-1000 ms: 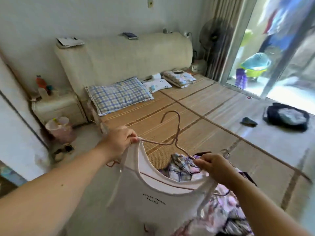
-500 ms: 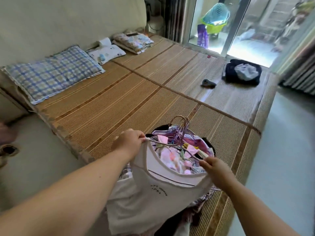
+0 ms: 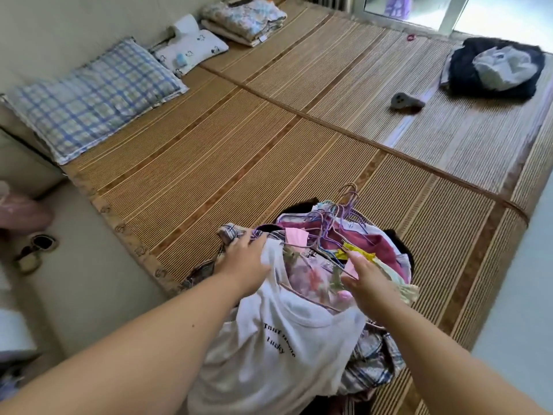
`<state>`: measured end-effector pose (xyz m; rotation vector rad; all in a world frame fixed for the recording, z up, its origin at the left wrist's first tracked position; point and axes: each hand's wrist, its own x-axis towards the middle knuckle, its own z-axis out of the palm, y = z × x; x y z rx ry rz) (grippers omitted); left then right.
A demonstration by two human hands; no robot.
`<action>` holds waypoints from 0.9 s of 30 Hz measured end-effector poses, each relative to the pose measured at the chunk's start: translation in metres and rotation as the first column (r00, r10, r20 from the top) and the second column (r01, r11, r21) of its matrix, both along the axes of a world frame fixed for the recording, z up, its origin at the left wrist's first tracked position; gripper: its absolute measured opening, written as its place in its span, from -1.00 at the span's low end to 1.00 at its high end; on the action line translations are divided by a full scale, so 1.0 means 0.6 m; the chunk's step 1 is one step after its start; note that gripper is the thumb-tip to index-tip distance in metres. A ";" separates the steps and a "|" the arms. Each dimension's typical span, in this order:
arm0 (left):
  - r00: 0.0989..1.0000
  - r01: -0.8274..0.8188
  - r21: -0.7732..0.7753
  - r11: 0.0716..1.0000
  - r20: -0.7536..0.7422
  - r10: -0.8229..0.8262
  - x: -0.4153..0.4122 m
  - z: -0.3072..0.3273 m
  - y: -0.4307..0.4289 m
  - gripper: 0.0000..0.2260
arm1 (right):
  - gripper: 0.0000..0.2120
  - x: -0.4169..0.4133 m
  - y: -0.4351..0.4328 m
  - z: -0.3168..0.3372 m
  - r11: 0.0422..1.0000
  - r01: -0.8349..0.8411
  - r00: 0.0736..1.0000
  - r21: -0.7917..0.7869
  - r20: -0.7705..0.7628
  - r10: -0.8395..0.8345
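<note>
A white tank top [image 3: 284, 342] with dark lettering lies on its hanger on top of a heap of clothes [image 3: 377, 250] at the near edge of the bamboo mat [image 3: 227, 163]. A bundle of wire hangers [image 3: 344, 214] sticks out of the heap's far side. My left hand [image 3: 244, 260] rests on the tank top's left strap, fingers stretched forward toward a plaid cloth. My right hand [image 3: 363, 278] hovers over the floral garment at the tank top's right side, fingers straight and spread, holding nothing.
A blue plaid pillow [image 3: 95, 94], a small white pillow [image 3: 191, 49] and a folded blanket [image 3: 242, 16] lie along the headboard. Far right are a dark clothes bundle [image 3: 493, 67] and a small grey object [image 3: 407, 101]. A pink bin [image 3: 21, 211] stands on the left floor.
The tank top has come down onto the clothes heap. Both hands, which were pinching its straps and hanger, have opened. The view has tilted further down toward the mat.
</note>
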<state>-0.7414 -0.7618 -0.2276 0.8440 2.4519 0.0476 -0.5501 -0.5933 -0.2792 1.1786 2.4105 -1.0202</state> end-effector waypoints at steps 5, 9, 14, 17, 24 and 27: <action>0.999 0.035 -0.055 0.998 0.019 -0.034 0.025 0.003 -0.039 -0.35 | -0.38 -0.039 -0.034 0.036 0.975 -0.204 0.978 0.090 -0.017 0.207; 0.999 -0.032 0.031 0.999 -0.018 0.032 0.015 0.076 -0.084 -0.33 | -0.40 -0.107 -0.086 0.128 0.904 -0.388 0.897 0.180 -0.152 0.416; 0.979 -0.079 0.146 0.986 -0.176 0.105 -0.009 0.220 -0.183 -0.32 | -0.38 -0.211 -0.188 0.273 0.757 -0.557 0.715 0.342 -0.266 0.646; 0.930 -0.128 0.196 0.972 -0.316 0.186 -0.025 0.307 -0.263 -0.32 | -0.35 -0.267 -0.270 0.358 0.652 -0.623 0.570 0.431 -0.320 0.757; 0.744 -0.339 0.251 0.907 -0.519 0.421 -0.023 0.463 -0.525 -0.33 | -0.39 -0.373 -0.519 0.508 0.469 -0.718 0.283 0.514 -0.401 0.872; 0.648 -0.425 0.263 0.866 -0.580 0.494 -0.010 0.510 -0.644 -0.34 | -0.39 -0.399 -0.634 0.548 0.362 -0.739 0.149 0.567 -0.387 0.910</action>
